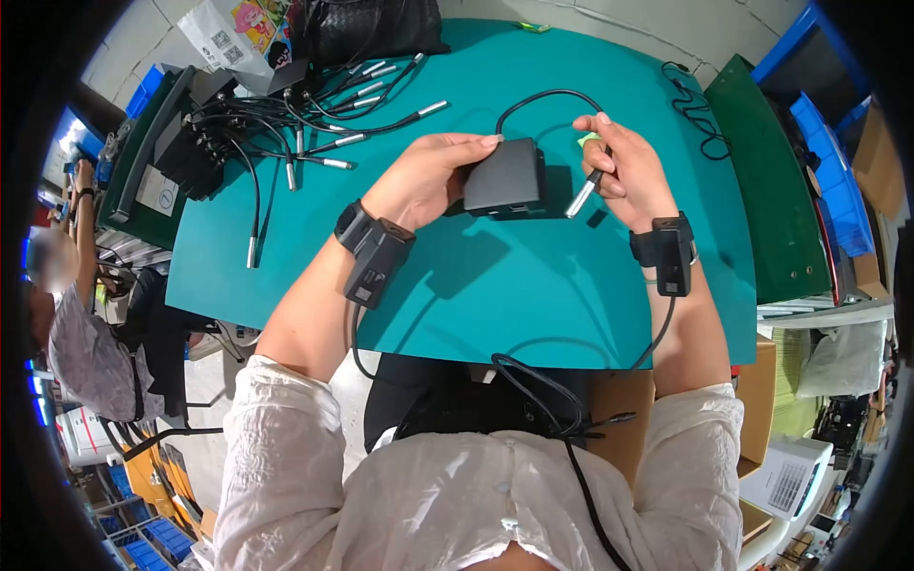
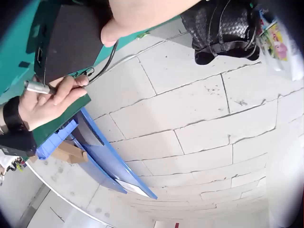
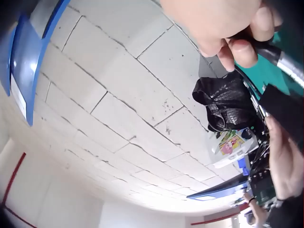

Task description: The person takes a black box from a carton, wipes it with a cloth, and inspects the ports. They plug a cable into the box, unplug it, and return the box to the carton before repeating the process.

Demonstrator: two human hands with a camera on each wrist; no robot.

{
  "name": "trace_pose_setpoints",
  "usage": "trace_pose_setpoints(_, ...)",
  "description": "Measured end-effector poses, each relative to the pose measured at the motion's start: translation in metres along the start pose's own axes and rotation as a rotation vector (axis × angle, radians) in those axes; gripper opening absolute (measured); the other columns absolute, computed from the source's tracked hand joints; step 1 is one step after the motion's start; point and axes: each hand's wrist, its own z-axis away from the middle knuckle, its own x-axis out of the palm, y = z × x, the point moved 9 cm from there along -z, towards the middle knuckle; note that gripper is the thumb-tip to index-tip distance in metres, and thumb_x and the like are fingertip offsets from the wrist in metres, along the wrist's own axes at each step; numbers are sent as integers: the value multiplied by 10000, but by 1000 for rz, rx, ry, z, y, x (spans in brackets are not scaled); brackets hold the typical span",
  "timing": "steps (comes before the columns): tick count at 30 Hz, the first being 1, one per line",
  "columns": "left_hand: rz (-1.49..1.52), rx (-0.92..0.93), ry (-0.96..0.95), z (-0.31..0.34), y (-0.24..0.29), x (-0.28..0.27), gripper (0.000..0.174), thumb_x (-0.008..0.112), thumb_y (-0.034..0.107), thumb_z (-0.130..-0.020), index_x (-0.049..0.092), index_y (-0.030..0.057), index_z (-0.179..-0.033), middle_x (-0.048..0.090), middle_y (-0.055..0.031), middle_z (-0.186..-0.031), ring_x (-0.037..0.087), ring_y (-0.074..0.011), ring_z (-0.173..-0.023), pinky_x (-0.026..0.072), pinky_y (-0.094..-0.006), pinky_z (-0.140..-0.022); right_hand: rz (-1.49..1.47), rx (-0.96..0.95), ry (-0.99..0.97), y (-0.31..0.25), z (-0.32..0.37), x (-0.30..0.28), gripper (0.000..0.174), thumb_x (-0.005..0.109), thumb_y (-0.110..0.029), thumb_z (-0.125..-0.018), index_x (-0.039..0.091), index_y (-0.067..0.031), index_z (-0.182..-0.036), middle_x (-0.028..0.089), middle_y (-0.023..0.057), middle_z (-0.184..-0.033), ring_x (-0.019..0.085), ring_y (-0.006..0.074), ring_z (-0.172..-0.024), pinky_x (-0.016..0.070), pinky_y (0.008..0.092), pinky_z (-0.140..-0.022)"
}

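Observation:
My left hand (image 1: pixel 424 178) grips a flat black box (image 1: pixel 505 178) by its left side, thumb on the top face and the other fingers hidden beneath. Ports show along the box's near edge. A black cable leaves its far side and arcs over to my right hand (image 1: pixel 630 171). That hand pinches the cable's end, and a silver metal plug (image 1: pixel 582 196) points down and left from the fingers. In the right wrist view the silver plug (image 3: pixel 290 69) juts past my curled fingertips. The left wrist view has the box (image 2: pixel 73 40) close up, thumb at its edge.
Many black boxes (image 1: pixel 183 157) with silver-tipped cables (image 1: pixel 338 141) lie heaped at the table's left. A black woven bag (image 1: pixel 390 27) and a white printed bag (image 1: pixel 228 43) stand behind them. A thin coiled cable (image 1: pixel 700 109) lies far right, near a green panel (image 1: pixel 776 190). Another person is at far left.

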Motion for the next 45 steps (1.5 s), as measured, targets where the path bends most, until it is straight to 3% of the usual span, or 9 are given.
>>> trace_pose_setpoints(9,346,-270,-110,15,-23,26,351,559,235,-932,583,-29,-1161,660,-106,-1027,653,-167,-906,533,-311,-799,-517,80,-180,7,-8,-3,291,475,-294,-996,481,-12,-1065,439,-28,-662,277,38,-399,211,188,-335)
trace_pose_setpoints(13,467,-62,-394,9,-12,45,473,527,316,-933,509,-41,-1243,596,-224,-1158,610,-344,-1075,505,-405,-930,-521,56,-143,9,-10,-7,257,484,-286,-993,484,-31,-1031,452,-27,-674,307,33,-427,235,177,-355)
trace_pose_setpoints(18,656,-48,-573,21,0,66,718,414,590,-922,237,180,-1483,270,-326,-1432,300,-446,-1346,397,-684,-939,-507,52,-106,11,-11,-11,241,484,-277,-995,490,-38,-1028,469,-23,-701,307,35,-427,262,174,-384)
trace_pose_setpoints(21,769,-38,-643,17,2,60,726,387,620,-918,243,187,-1482,296,-320,-1424,348,-431,-1322,426,-647,-937,-434,26,-108,13,-13,-9,271,479,-276,-997,510,-18,-1073,538,4,-779,340,42,-462,308,183,-441)
trace_pose_setpoints(25,749,-5,-556,9,0,43,706,353,616,-932,286,155,-1462,360,-286,-1394,418,-411,-1264,468,-584,-920,-83,-102,16,0,-12,-21,350,493,-284,-985,541,17,-1159,607,90,-1040,523,113,-665,396,236,-563)
trace_pose_setpoints(31,761,-43,-336,3,-9,25,753,262,633,-942,430,14,-1336,458,-278,-1308,472,-407,-1207,426,-596,-980,1806,-607,545,-53,21,-26,356,620,-247,-863,595,-68,-1170,604,132,-1024,618,282,-870,507,378,-779)
trace_pose_setpoints(32,762,-40,-335,4,-8,24,753,262,633,-942,430,14,-1336,458,-278,-1308,472,-407,-1207,426,-596,-980,1807,-610,543,-54,25,-25,356,620,-247,-863,595,-68,-1170,604,132,-1024,618,282,-870,507,378,-779)
trace_pose_setpoints(34,753,-46,-325,4,-8,25,752,248,627,-948,445,0,-1313,471,-270,-1294,477,-407,-1198,424,-602,-984,1934,-147,380,-32,16,-43,334,631,-223,-841,611,-68,-1136,601,144,-1002,607,326,-923,508,417,-784)
trace_pose_setpoints(45,638,-54,-328,0,-15,25,765,323,638,-929,413,5,-1349,506,-259,-1252,499,-402,-1178,470,-560,-937,1578,-204,487,-45,3,-60,198,616,-205,-863,684,-59,-977,664,170,-859,626,342,-827,503,405,-764)
